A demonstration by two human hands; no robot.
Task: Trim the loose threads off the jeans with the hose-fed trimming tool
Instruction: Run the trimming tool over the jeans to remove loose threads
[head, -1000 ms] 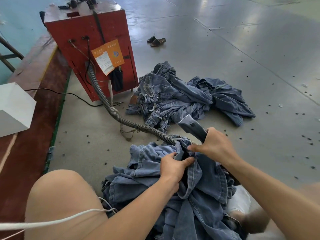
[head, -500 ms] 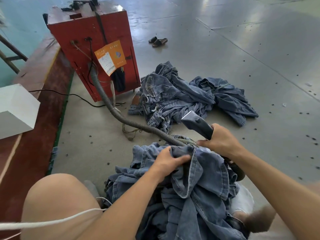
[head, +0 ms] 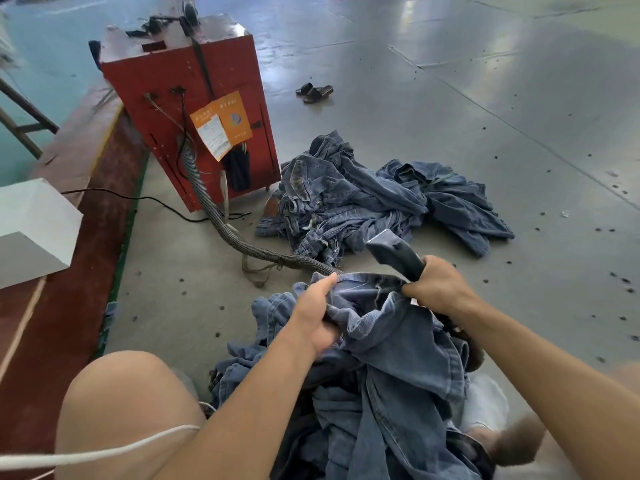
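Observation:
A pair of blue jeans (head: 398,341) lies bunched across my lap. My left hand (head: 313,315) grips the waistband at its left end. My right hand (head: 438,285) holds the dark handle of the trimming tool (head: 394,252) and also pinches the waistband at its right end, so the band is stretched between both hands. The tool's flat head points up and away from me, clear of the cloth. Its ribbed grey hose (head: 221,216) runs across the floor to a red machine box (head: 194,109).
A heap of more jeans (head: 363,199) lies on the grey floor beyond my hands. A pair of sandals (head: 314,92) sits further off. A white box (head: 31,230) rests on a red ledge at left. My bare knee (head: 128,410) is at bottom left, with a white cord across it.
Both hands have moved apart, pulling the waistband taut between them. The tool's head has stayed raised above the jeans. The view has shifted slightly.

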